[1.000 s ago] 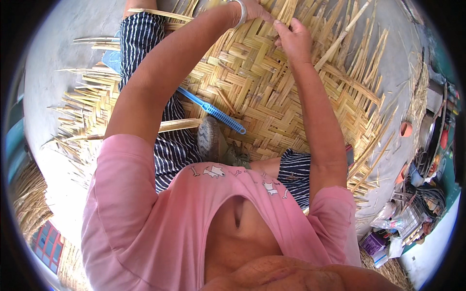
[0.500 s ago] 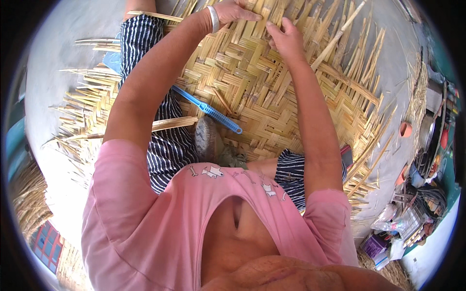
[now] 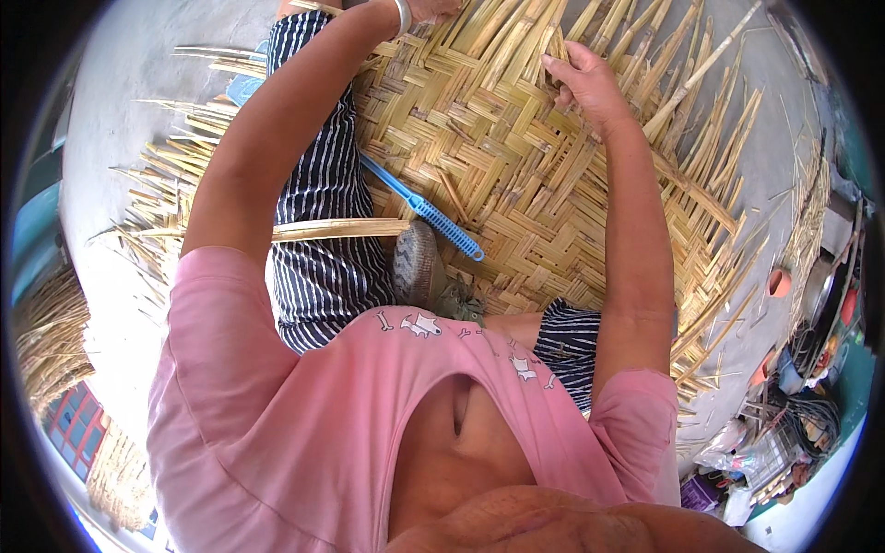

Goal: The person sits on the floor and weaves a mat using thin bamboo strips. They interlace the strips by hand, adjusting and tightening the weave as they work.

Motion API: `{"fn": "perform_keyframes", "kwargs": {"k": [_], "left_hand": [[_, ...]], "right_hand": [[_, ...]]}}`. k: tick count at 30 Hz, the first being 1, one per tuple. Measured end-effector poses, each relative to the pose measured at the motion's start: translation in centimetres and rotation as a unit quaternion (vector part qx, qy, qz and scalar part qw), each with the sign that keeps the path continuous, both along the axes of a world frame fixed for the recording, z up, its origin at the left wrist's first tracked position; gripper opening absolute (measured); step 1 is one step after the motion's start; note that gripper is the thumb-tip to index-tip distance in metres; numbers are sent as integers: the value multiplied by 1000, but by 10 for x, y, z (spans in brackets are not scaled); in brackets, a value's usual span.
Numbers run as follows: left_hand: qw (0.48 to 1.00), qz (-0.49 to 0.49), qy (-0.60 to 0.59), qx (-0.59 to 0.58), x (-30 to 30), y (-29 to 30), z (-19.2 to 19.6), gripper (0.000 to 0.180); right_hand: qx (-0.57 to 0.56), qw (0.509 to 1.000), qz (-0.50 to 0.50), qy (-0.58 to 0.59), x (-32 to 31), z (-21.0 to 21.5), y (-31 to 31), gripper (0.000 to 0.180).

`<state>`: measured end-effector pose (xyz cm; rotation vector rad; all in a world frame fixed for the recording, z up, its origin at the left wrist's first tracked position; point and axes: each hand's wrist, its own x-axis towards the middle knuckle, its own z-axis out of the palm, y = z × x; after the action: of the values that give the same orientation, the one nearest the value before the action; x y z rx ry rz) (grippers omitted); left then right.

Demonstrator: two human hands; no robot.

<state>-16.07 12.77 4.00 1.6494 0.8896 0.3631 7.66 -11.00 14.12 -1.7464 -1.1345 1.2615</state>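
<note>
I'm in an open-air weaving yard: under my right hand (image 3: 590,83) spreads a wide flat mat of plaited pale-yellow bamboo strips (image 3: 544,184) on the bare grey concrete floor (image 3: 120,111), and beyond that hand, toward my right, lies a heap of household clutter (image 3: 784,433).

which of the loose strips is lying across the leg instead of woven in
The flat bundle of strips lying sideways over the striped trouser leg, left of the blue tool; the rest sit in the mat.

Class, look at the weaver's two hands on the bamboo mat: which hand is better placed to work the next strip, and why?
Probably the right hand: it shows fully, fingers pinching a strip of the woven mat. The left hand is mostly cut off at the top edge.
</note>
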Motion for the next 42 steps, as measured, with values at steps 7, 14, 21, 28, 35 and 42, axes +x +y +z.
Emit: {"fn": "perform_keyframes", "kwargs": {"k": [7,14,21,28,35,42], "left_hand": [[934,-63,320,146,26,-27,75,29],[876,-64,399,263,39,-13,52,35],[958,12,248,146,10,1,37,31],[882,-51,287,371,26,-23,42,26],[833,-260,283,398,35,-3,9,26],[860,-326,238,312,-10,45,-29,41]], "right_hand": [[-20,999,-17,34,-8,8,2,39],[10,999,-14,50,-6,1,0,41],[15,997,-42,56,-13,8,-4,34],[5,998,-49,50,-8,0,-3,35],[1,997,-42,72,-14,6,-1,36],[-4,996,20,82,-18,3,10,38]]}}
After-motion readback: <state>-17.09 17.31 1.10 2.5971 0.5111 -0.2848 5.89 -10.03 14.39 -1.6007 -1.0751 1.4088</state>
